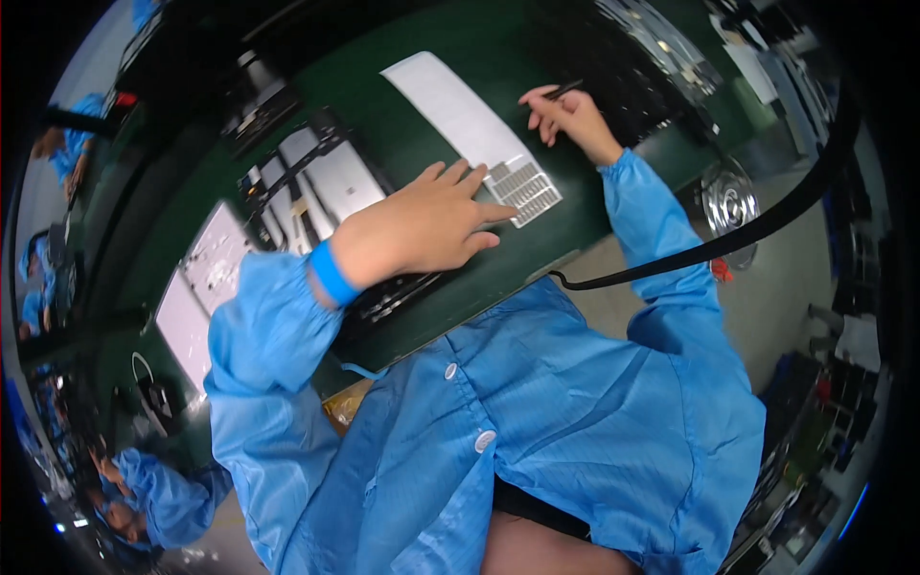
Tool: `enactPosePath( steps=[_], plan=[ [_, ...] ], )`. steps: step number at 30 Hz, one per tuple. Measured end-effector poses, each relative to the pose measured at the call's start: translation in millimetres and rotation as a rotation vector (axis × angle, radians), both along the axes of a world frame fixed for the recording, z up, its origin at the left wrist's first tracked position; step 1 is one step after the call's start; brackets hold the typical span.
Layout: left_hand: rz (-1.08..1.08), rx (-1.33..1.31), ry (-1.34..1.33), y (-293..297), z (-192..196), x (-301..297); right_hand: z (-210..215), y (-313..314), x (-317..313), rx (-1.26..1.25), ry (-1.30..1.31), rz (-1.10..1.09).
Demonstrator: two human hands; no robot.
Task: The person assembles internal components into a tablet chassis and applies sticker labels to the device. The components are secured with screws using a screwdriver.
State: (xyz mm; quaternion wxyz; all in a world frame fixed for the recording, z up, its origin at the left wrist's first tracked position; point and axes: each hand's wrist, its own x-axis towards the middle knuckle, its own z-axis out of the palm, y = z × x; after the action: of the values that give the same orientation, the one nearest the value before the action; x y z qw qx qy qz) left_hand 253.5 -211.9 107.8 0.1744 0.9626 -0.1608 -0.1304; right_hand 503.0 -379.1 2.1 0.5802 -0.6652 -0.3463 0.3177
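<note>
White label sheet (460, 110), one: lying on the green counter (503, 268), slanting from eleven to five o'clock. Hours are being read from the sheet's middle, with twelve pointing to the top of the view.

Grey cells (525, 190), one block in rows: filling the sheet's end toward five o'clock.

Left hand (422, 220), at seven o'clock: spreading its fingers palm down, gripping nothing visible; the index fingertip is resting over the grey cells, other fingertips are reaching the sheet's near edge.

Blue wristband (333, 275): circling the left wrist.

Right hand (572, 117), at three o'clock: curling its fingers and gripping a dark slim tool (567, 88), while hovering beside the sheet, apart from it.

Black frame with silver panels (340, 182), between eight and nine o'clock: lying just beyond the left hand.

Pale board (182, 311), at eight o'clock: lying farther out, partly hidden behind the left sleeve.

Dark stack (604, 81), at two o'clock: sitting past the right hand, its details blurring.

Round metal stool (730, 201), between three and four o'clock: standing beside the counter.
</note>
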Motion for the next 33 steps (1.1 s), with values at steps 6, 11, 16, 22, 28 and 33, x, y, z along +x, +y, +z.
enactPosePath(
  steps=[6,11,16,22,28,33],
  plan=[
    [-0.08,0.347,0.248,-21.0,-50.4,54.8,-21.2,-28.8,-32.1,0.051,-0.033,-0.08],
    [-0.071,0.284,0.221,-19.0,-54.2,54.4,-12.8,-25.8,-32.6,-0.061,-0.025,-0.07],
    [-0.054,0.29,0.225,-14.9,-53.4,51.1,-7.7,-16.4,-34.8,-0.114,-0.009,-0.027],
    [-0.023,0.183,0.15,-4.9,-44.8,44.4,-12.4,7.2,-25.4,0.19,0.182,-0.197],
    [0.543,-0.41,-0.464,134.3,21.8,-36.4,47.3,67.8,-50.7,0.255,0.243,-0.063],
    [0.86,-0.437,-0.674,184.4,-43.3,-104.7,74.3,169.8,-108.4,0.251,0.051,0.221]
  ],
)
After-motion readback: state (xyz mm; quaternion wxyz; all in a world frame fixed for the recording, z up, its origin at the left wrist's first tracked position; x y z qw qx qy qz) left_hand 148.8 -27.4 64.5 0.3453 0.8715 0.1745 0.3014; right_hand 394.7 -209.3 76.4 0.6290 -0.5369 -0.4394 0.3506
